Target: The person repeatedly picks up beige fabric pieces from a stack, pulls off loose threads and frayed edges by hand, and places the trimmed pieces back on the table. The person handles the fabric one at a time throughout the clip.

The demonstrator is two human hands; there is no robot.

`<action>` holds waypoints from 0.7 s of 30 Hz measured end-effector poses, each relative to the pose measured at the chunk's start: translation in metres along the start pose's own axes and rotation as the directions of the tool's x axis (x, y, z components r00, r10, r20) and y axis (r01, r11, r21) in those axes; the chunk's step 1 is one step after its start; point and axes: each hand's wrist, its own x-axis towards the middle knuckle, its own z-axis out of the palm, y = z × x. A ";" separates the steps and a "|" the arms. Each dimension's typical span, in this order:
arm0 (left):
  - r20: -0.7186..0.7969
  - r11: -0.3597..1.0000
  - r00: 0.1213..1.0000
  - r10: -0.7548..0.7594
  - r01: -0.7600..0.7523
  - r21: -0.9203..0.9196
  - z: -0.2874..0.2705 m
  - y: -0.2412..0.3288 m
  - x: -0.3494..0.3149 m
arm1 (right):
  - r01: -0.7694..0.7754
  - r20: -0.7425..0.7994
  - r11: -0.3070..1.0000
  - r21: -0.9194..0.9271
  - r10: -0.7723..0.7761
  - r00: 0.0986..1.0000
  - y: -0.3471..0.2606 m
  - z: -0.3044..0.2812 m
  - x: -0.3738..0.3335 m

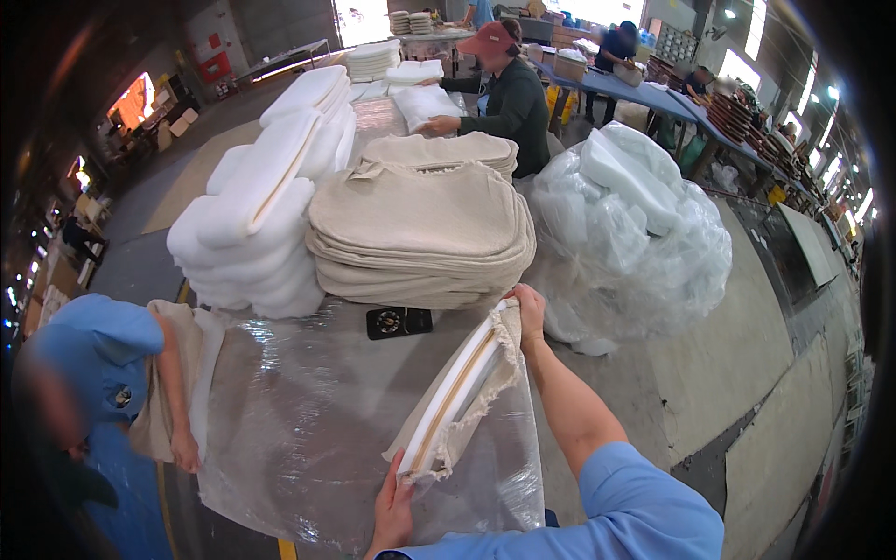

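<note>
Between my hands a cushion stands on edge, its beige fabric cover [507,359] open along the top with frayed edges. Inside it shows a white padded insert [446,403] with a yellowish foam layer along the middle. My left hand [393,504] grips the near end, thumb up along the side. At the far end my right hand [528,313] is closed on the cover's corner. Beyond them rises a stack of beige covers [420,224]. A small black item [399,323], perhaps a phone, lies flat on the plastic-covered table [299,420].
White cushion inserts [247,219] are piled left of the covers. A big bundle of clear plastic with white padding [635,233] bulges at the right. One co-worker in blue [112,345] handles a beige cover at the left; another in a red cap [513,93] works beyond the stacks.
</note>
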 end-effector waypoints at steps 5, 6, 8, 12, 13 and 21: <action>0.050 0.995 0.994 0.098 -0.099 -0.001 0.001 -0.016 0.000 | -0.066 -0.027 0.998 0.010 0.066 0.997 -0.006 -0.007 -0.003; 0.042 0.995 0.995 0.096 -0.096 0.005 0.001 -0.018 -0.003 | -0.052 -0.029 0.998 -0.019 0.051 0.998 -0.008 -0.005 -0.007; 0.015 0.997 0.997 0.077 -0.077 0.017 0.004 -0.020 -0.007 | -0.039 -0.028 0.996 -0.080 0.037 0.999 -0.012 -0.002 -0.011; 0.024 0.996 0.996 0.086 -0.086 0.034 0.004 -0.032 -0.008 | -0.095 0.063 0.992 -0.080 0.100 0.993 -0.018 -0.013 -0.008; 0.039 0.989 0.992 0.122 -0.125 0.073 0.003 -0.036 -0.007 | -0.137 0.077 0.989 -0.057 0.141 0.987 -0.020 -0.017 -0.004; 0.081 0.976 0.986 0.146 -0.156 0.149 0.010 -0.046 -0.012 | -0.185 0.111 0.980 -0.071 0.192 0.975 -0.019 0.041 -0.002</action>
